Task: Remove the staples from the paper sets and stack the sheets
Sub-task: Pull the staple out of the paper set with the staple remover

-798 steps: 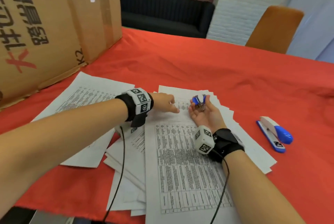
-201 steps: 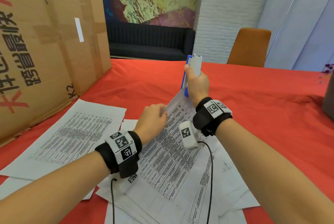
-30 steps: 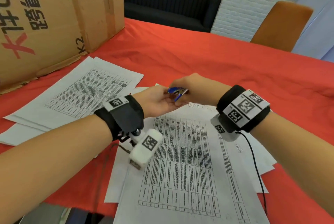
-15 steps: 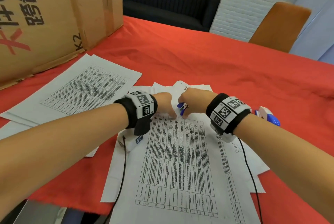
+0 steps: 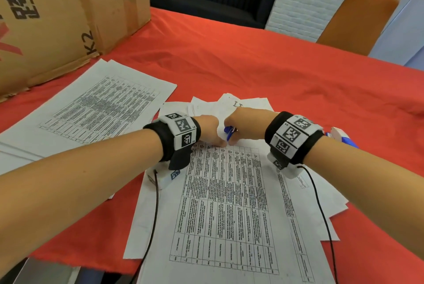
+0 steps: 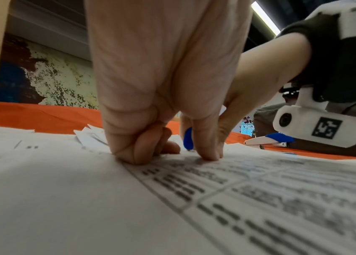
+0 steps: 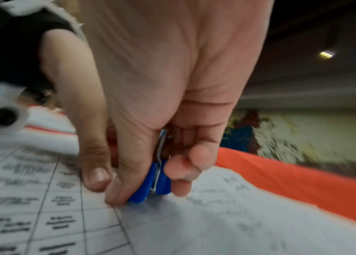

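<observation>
A stapled paper set (image 5: 224, 203) printed with a table lies in front of me on a fan of loose sheets. My left hand (image 5: 213, 136) rests on its top edge with fingers (image 6: 146, 151) curled under and the thumb (image 6: 209, 155) pressing the paper. Right beside it my right hand (image 5: 234, 134) grips a blue staple remover (image 5: 229, 132), pinched between thumb and fingers (image 7: 179, 170). The staple remover (image 7: 153, 182) points down onto the top edge of the paper (image 7: 216, 215). The staple itself is hidden.
A stack of printed sheets (image 5: 103, 104) lies at the left, before a big cardboard box (image 5: 57, 8). A blue and white stapler (image 5: 341, 136) sits on the red tablecloth (image 5: 263, 65) behind my right wrist. An orange chair (image 5: 358, 17) stands at the far side.
A second ago both hands held the remover above the paper; they have come down onto its top edge. Over the last half second they barely moved.
</observation>
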`<act>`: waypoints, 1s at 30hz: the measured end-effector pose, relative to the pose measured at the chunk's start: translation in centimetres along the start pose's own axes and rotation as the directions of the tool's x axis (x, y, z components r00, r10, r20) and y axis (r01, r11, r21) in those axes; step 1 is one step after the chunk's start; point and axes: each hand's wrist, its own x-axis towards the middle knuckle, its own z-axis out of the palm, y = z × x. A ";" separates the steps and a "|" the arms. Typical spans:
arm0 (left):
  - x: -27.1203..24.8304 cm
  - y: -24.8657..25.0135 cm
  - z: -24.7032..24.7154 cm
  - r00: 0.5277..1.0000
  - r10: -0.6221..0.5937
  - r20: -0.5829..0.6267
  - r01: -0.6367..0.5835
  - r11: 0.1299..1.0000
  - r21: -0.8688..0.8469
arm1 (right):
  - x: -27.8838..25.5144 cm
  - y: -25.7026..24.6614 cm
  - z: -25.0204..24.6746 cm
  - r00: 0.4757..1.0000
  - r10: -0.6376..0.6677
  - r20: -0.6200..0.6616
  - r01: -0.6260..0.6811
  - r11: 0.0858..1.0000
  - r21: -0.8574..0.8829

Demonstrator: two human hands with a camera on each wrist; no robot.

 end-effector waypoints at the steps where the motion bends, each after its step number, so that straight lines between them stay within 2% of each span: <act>1: 0.0 0.1 0.0 1.000 0.011 -0.002 -0.011 1.000 0.026 | -0.1 0.5 0.3 1.000 -0.001 -0.015 0.002 0.998 0.064; 6: -0.6 0.3 0.0 0.999 0.024 -0.030 -0.020 0.992 0.127 | -0.3 3.0 1.6 0.998 -0.008 -0.068 0.033 0.928 0.370; 12: -0.8 0.6 -0.2 1.000 0.020 -0.010 -0.018 0.982 0.187 | -0.1 4.2 1.9 0.999 -0.020 -0.036 0.035 0.857 0.514; 16: -1.0 0.7 -0.2 1.000 0.022 0.007 -0.023 0.978 0.207 | -0.1 5.0 2.4 0.999 -0.032 0.005 0.019 0.702 0.712; 19: -1.1 0.7 -0.2 1.000 0.021 0.004 -0.021 0.981 0.193 | 0.1 5.4 2.7 0.999 -0.037 0.001 0.024 0.666 0.745; 24: -1.2 0.7 -0.2 1.000 0.026 0.006 -0.027 0.981 0.195 | 0.3 5.8 3.3 0.997 -0.060 0.046 -0.014 0.453 0.892; 27: -1.3 0.7 -0.2 1.000 0.024 0.009 -0.025 0.981 0.193 | 0.1 5.9 3.4 0.998 -0.058 0.034 -0.008 0.395 0.919; 30: -1.7 0.8 -0.2 1.000 0.009 0.026 -0.014 0.980 0.198 | -0.9 7.2 3.4 1.000 0.009 -0.004 0.001 0.308 0.951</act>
